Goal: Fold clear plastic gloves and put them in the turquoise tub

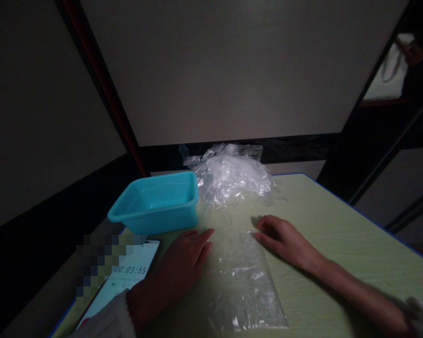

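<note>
A clear plastic bag [241,281] lies flat on the pale green table [338,234], directly in front of me. My left hand [186,256] rests at the bag's upper left, its index finger stretched out and the thumb a little apart. At the bag's upper right corner is my right hand [278,234], fingers curled with a gap between them and the thumb, its thumb tip close to the corner. Neither hand visibly grips anything. Behind the flat bag sits a crumpled heap of clear plastic bags [232,176].
A turquoise plastic basin [162,218] with nothing visible inside stands at the back left of the table. A phone [127,272] showing a timer lies by my left forearm. Light panels [225,70] rise behind the table.
</note>
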### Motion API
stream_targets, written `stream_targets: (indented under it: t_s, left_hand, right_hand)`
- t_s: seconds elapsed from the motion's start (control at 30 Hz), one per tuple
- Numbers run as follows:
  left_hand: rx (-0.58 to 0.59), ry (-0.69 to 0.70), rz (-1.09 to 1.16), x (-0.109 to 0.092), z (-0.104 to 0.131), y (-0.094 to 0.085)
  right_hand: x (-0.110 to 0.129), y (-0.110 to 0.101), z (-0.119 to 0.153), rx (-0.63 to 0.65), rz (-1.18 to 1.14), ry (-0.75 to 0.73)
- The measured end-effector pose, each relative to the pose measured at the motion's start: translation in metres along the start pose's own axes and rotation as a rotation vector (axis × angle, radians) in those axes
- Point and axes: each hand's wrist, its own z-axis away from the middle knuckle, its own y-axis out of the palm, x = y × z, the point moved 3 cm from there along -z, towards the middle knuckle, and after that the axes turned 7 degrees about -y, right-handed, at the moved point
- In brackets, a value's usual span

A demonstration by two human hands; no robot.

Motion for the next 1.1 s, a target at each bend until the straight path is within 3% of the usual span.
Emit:
stream_targets:
  t_s: [0.3,0.7,0.9,1.1]
  left_hand:
    - [0.012,0.062,-0.009,-0.001,0.0,0.003]
    - [-0.049,0.059,0.044,0.0,0.0,0.005]
    - [-0.052,0.035,0.137,-0.001,0.002,0.004]
    - [0.06,-0.064,0.275,-0.003,0.001,0.007]
  right_hand:
    - [-0.011,0.007,-0.019,0.013,0.001,0.157]
    - [-0.016,0.014,-0.023,0.0,-0.407,0.06]
    - [-0.016,0.012,-0.023,-0.03,-0.485,0.04]
    - [-0.014,0.011,-0.022,-0.034,-0.505,0.059]
